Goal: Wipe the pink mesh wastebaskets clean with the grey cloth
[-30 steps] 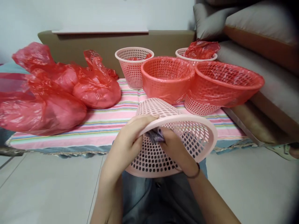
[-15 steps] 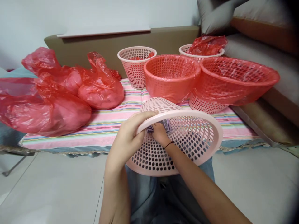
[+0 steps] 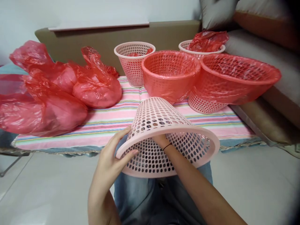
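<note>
A pale pink mesh basket lies tilted on my lap, its mouth facing me and its base pointing away. My left hand grips the near left part of the rim, thumb on the front and fingers behind it. My right hand reaches deep inside the basket. A black band shows at its wrist, and its fingers are hidden behind the rim and mesh wall. Dark patches show through the holes near it; I cannot make out what they are.
A low table with a striped cloth stands ahead. On it lie bulging red plastic bags, two baskets lined with red bags, and two pink baskets behind. A sofa is at right. Pale floor tiles surround me.
My right hand, which held a purple cloth at the rim, has pushed deeper into the basket. My left hand slid down the rim to the left, and the basket tipped mouth-down toward me.
</note>
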{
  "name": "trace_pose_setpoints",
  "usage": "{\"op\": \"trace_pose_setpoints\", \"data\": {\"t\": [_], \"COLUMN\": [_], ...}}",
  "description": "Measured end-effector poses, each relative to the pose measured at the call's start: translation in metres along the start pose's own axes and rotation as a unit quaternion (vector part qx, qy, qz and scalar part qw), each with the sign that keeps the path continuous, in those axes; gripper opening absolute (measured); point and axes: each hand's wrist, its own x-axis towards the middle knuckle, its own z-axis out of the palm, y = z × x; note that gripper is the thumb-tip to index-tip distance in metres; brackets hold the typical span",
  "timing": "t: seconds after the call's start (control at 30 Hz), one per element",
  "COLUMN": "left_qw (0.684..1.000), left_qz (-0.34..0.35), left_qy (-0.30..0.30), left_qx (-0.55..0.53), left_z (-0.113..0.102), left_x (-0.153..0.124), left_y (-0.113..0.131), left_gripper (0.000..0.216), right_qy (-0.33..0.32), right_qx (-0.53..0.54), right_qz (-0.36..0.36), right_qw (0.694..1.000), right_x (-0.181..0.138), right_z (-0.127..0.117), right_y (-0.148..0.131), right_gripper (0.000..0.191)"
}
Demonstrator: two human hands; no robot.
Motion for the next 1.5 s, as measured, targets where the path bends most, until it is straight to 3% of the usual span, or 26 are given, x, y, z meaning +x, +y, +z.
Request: {"op": "trace_pose_setpoints", "data": {"t": [0.2, 0.3, 0.4, 0.7, 0.8, 0.93, 1.13, 1.3, 1.37, 1.5], "left_qw": [0.979, 0.965, 0.958, 0.959, 0.965, 0.970, 0.972, 0.974, 0.976, 0.985], "left_qz": [-0.081, -0.074, -0.017, -0.017, 0.005, 0.015, 0.025, 0.039, 0.043, 0.071], "left_qy": [0.177, 0.242, 0.274, 0.268, 0.251, 0.233, 0.225, 0.212, 0.204, 0.151], "left_qx": [-0.067, -0.073, -0.082, -0.093, -0.080, -0.069, -0.065, -0.069, -0.066, -0.053], "left_z": [0.061, 0.083, 0.087, 0.080, 0.076, 0.069, 0.063, 0.059, 0.055, 0.043], "left_x": [-0.058, -0.063, -0.052, -0.035, -0.028, -0.020, -0.016, -0.014, -0.014, -0.017], "left_y": [-0.063, -0.071, -0.063, -0.028, -0.017, -0.008, -0.004, 0.000, 0.001, 0.007], "left_gripper": [0.055, 0.047, 0.043, 0.029, 0.026, 0.030, 0.031, 0.033, 0.034, 0.040], "right_qy": [-0.007, -0.027, -0.063, -0.113, -0.126, -0.197, -0.286, -0.369, -0.347, -0.195], "right_qx": [-0.015, -0.028, -0.046, -0.072, -0.066, -0.028, 0.025, 0.072, 0.109, 0.188], "right_qz": [0.023, 0.015, 0.002, -0.021, 0.003, 0.041, 0.016, -0.005, 0.019, 0.036], "right_qw": [1.000, 0.999, 0.997, 0.991, 0.990, 0.979, 0.958, 0.926, 0.931, 0.962], "right_x": [0.003, 0.001, -0.009, -0.080, -0.104, -0.132, -0.172, -0.178, -0.174, -0.150], "right_z": [-0.001, -0.007, -0.019, -0.053, -0.068, -0.093, -0.130, -0.159, -0.170, -0.181], "right_y": [-0.001, -0.007, -0.013, -0.043, -0.057, -0.075, -0.093, -0.106, -0.111, -0.105], "right_gripper": [0.048, 0.052, 0.053, 0.070, 0.079, 0.082, 0.089, 0.084, 0.075, 0.067]}}
